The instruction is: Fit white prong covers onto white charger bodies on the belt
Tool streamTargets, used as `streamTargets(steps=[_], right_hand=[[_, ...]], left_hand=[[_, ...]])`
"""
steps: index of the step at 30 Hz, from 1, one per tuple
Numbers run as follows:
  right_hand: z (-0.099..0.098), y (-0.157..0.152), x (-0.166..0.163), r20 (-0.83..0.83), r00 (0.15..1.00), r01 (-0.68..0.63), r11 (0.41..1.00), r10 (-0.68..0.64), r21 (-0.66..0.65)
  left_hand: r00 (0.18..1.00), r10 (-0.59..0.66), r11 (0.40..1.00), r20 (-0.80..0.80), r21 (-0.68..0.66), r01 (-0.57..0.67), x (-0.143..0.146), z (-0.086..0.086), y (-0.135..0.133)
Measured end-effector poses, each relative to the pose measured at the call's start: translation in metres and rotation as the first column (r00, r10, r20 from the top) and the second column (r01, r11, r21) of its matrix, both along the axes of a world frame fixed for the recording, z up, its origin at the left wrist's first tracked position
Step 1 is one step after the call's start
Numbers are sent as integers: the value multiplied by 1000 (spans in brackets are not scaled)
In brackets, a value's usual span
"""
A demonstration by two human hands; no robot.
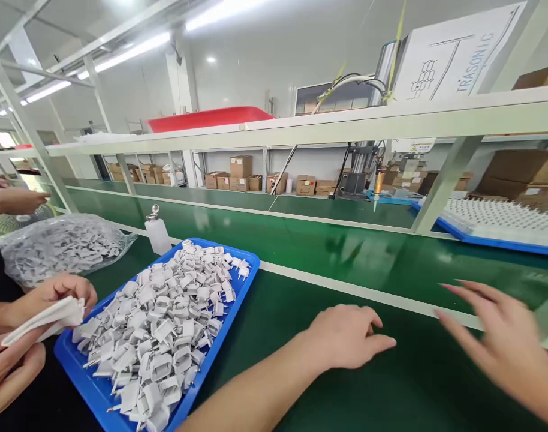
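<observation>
My left hand (346,339) rests palm down on the green belt (328,384), fingers lying flat and holding nothing. My right hand (499,339) hovers just above the belt to the right, fingers stretched and spread, slightly smeared by motion, also empty. To the left of my left forearm stands a blue tray (238,285) heaped with several white plastic plug parts (166,324) with metal pins. My left hand is nearest the tray's right rim but does not touch it.
A co-worker's hands (53,297) at the left edge hold a white cloth (44,321) by the tray. A clear bag of white parts (58,246) and a small white bottle (157,231) stand behind it. Another blue tray (494,240) sits far right, with cardboard boxes (240,171) and a machine (364,174) beyond.
</observation>
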State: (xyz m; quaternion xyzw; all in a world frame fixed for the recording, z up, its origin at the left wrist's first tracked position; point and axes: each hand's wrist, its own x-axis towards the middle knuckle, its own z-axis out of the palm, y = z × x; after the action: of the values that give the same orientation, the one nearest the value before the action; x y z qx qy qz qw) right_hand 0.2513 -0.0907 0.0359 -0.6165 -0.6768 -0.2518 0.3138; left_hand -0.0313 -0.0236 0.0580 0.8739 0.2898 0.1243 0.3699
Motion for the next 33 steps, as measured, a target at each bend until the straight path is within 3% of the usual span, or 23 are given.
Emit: streamTargets(steps=[3,5,9,13,17,23,27,30,33], right_hand=[[-26,28,-44,88,977,-195,981,196,-22],[-42,33,-60,106,948,-298,954,300,-38],[-61,24,-62,84,919,-379,922,385,-77],[-64,19,-58,-2,925,-380,922,381,-74],[-61,17,-62,-43,931,-365,927,363,-81],[-60,13,-61,-101,936,-344,936,336,-76],[-65,15,-60,-130,928,-361,930,349,-76],[-69,17,-62,-189,916,-370,927,353,-63],[-65,10,-70,-324,870,-418,904,372,-85]], left_hand=[[979,111,969,-171,237,-69,-39,30,38],[918,265,926,-294,345,-156,-81,38,69],[718,505,836,-480,480,-267,-162,21,113],[612,558,809,-561,533,-248,-190,-6,125],[590,567,799,-575,556,-227,-186,-6,131],[627,607,769,-488,558,-311,-176,27,128],[763,528,813,-373,483,-326,-132,37,92],[889,364,888,-279,391,-240,-85,32,60],[964,210,946,-166,282,-157,-49,24,35]])
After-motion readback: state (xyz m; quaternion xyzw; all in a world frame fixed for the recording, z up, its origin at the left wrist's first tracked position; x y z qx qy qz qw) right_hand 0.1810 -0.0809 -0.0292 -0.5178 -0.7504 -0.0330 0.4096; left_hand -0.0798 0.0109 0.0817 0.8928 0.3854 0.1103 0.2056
